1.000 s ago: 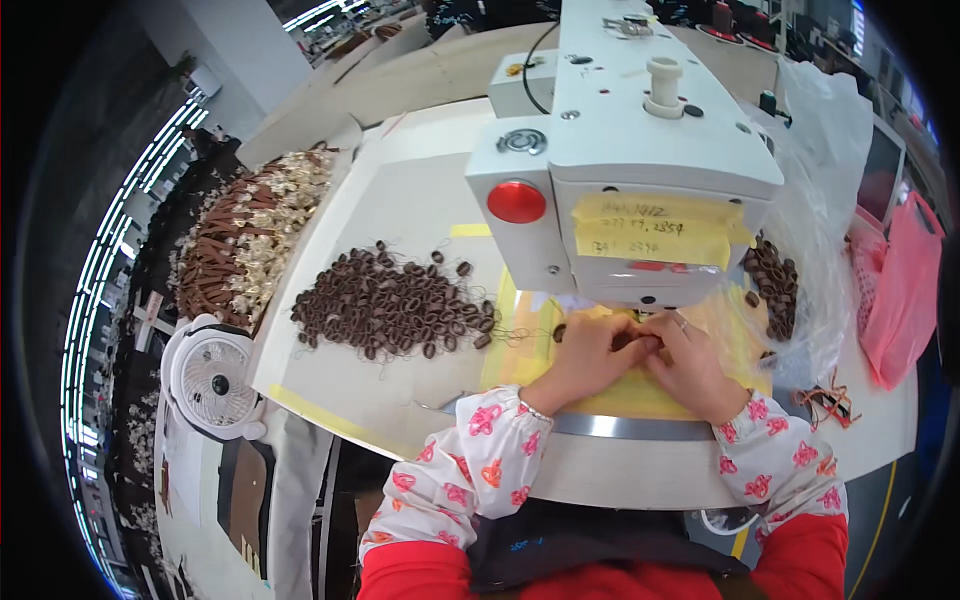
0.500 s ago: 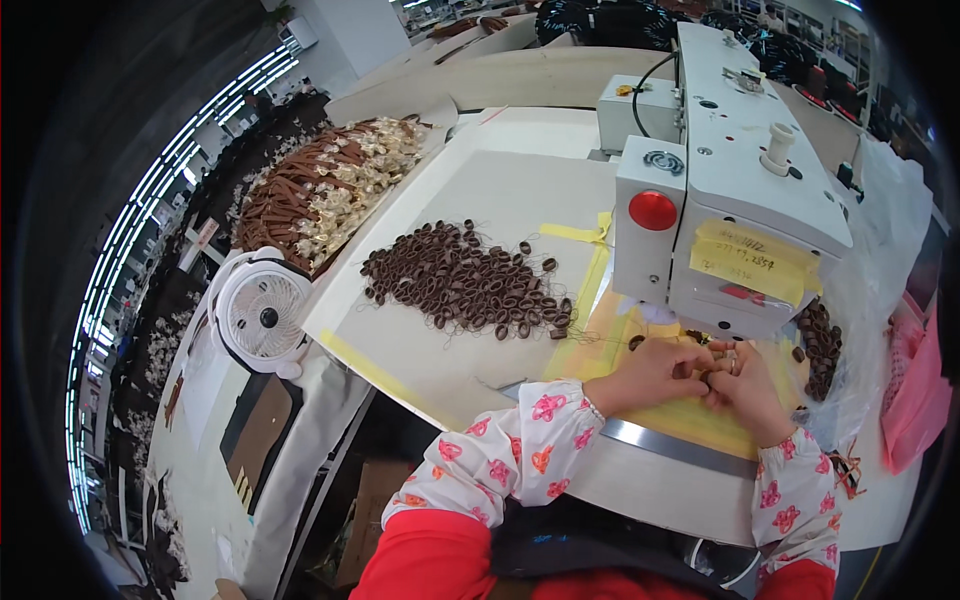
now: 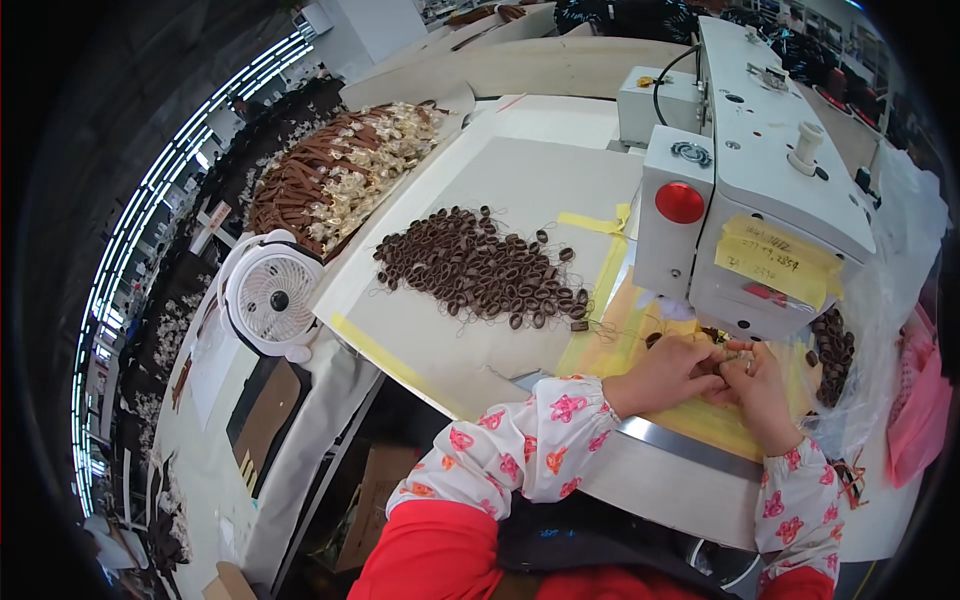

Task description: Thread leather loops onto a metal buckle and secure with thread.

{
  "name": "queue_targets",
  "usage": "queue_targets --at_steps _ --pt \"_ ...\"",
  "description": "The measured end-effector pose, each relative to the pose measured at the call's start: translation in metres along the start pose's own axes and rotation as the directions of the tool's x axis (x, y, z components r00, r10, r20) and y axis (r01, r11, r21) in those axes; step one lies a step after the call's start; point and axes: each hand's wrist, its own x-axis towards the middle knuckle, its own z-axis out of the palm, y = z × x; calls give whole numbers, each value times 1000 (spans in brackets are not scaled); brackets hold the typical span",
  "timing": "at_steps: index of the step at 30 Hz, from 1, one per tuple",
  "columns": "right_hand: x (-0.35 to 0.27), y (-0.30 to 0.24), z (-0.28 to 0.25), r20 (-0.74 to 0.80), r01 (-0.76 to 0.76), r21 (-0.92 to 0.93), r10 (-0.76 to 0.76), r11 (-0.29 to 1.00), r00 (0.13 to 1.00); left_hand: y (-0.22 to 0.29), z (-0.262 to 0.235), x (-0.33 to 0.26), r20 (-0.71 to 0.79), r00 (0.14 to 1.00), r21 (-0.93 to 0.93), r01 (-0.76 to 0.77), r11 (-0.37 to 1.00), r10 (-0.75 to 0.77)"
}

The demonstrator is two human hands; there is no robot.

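- The brown loops (image 3: 485,275) are small, dark and mostly oval, some showing open centres; fine dark threads curl out among them.
- They lie in a loose, overlapping heap on the worktable (image 3: 650,492), between its taped left edge and the white sewing machine (image 3: 705,190). A few lie apart on the heap's machine side, and loose threads trail from there toward the yellow covering (image 3: 690,415).
- A single dark loop (image 3: 653,340) lies just beyond the left hand (image 3: 662,376), near the machine.
- More brown pieces (image 3: 832,355) are heaped toward the worktable's right edge, beside a clear plastic bag (image 3: 905,215).
- The left hand reaches in from the near edge, back up, its fingers bent and angled right toward the other hand.
- The right hand (image 3: 762,392) comes up more steeply, wrist near the metal strip (image 3: 690,447), fingers curled inward.
- The fingertips of both hands meet or nearly meet below the machine head; what they pinch, if anything, I cannot tell, as the fingers hide it.
- Both forearms wear white flowered sleeves (image 3: 520,440) over red, the left one slanting, the right one nearly upright.
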Motion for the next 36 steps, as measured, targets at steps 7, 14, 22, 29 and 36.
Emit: queue_targets --at_steps 7,14,22,29,36 --pt "1 -2 6 -74 -5 -97 -2 995 997 -7 11 3 -77 997 180 -13 984 27" --pt "5 -9 -2 36 -58 135 54 989 998 12 1 7 -53 966 -144 245 959 -255" --pt "4 3 -3 31 -13 165 8 986 999 7 6 4 -55 976 -106 206 973 -213" --pt "1 4 0 -28 70 -140 -74 988 997 0 9 6 -47 991 370 -100 924 126" --pt "-2 4 -4 44 331 -394 -342 857 939 13 4 9 -20 970 62 242 968 -242"
